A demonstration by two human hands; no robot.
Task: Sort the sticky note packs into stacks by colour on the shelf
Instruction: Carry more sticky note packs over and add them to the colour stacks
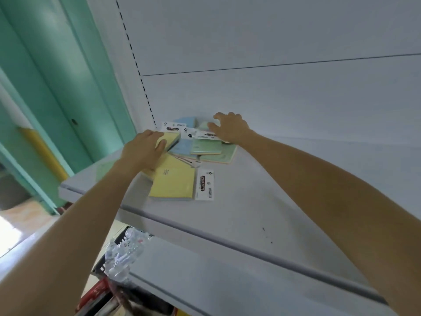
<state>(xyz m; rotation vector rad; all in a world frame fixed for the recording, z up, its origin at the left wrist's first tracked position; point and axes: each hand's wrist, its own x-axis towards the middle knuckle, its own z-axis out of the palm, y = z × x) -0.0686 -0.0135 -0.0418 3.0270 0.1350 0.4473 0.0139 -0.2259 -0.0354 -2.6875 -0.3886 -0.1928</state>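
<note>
Sticky note packs (pixel 193 153) heaped far-left on shelf (pixel 262 192); left hand (pixel 143 151) grips the yellow pack (pixel 169 137) at heap's left edge, right hand (pixel 231 128), fingers spread and bent, over the far green pack (pixel 204 126) just to its left, grip unclear.

The left hand (pixel 143 151) covers part of a yellow pack (pixel 170 136). The right hand (pixel 230 127) hides part of a green pack (pixel 204 126) by the shelf's (pixel 273 190) back edge; grip indeterminate.
</note>
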